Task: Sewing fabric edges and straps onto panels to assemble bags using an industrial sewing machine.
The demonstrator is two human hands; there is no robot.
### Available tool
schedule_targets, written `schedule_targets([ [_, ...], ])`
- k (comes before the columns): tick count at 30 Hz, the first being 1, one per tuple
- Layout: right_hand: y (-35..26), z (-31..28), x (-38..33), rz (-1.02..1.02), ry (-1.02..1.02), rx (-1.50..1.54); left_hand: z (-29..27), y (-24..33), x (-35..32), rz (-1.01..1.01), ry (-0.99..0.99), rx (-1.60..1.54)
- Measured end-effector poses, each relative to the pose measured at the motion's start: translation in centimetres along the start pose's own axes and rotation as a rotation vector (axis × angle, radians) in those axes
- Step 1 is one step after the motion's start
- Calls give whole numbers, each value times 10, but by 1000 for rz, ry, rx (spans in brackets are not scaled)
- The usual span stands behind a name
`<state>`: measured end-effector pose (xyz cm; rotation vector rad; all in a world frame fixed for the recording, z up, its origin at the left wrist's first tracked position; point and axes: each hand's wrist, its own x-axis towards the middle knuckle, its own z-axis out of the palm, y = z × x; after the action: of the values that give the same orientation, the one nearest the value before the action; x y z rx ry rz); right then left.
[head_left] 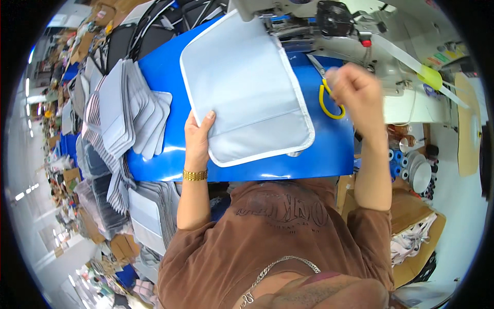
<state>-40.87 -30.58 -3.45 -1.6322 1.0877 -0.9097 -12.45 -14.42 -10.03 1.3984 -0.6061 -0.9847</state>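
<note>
A large light-grey fabric panel with rounded corners and white edge binding lies over the blue table. My left hand grips its left edge near the lower corner, thumb on top and fingers underneath. The panel's far end reaches under the head of a sewing machine. To the right, my right hand is raised with curled fingers, slightly blurred; I cannot see what, if anything, is in them. Just left of that hand are yellow-handled scissors, partly covered by it, blades pointing away from me.
The blue table curves around me. Stacked grey panels sit at its left, with more panels below. Black pieces are piled at the far left. On the right are thread spools and a cardboard box of white scraps.
</note>
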Motion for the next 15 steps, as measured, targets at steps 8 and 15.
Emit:
schedule_targets([
  [8, 16, 48, -38, 49, -156, 187, 2, 19, -10, 82, 33, 73],
  [15, 20, 58, -14, -20, -140, 328, 2, 45, 7, 85, 53, 138],
])
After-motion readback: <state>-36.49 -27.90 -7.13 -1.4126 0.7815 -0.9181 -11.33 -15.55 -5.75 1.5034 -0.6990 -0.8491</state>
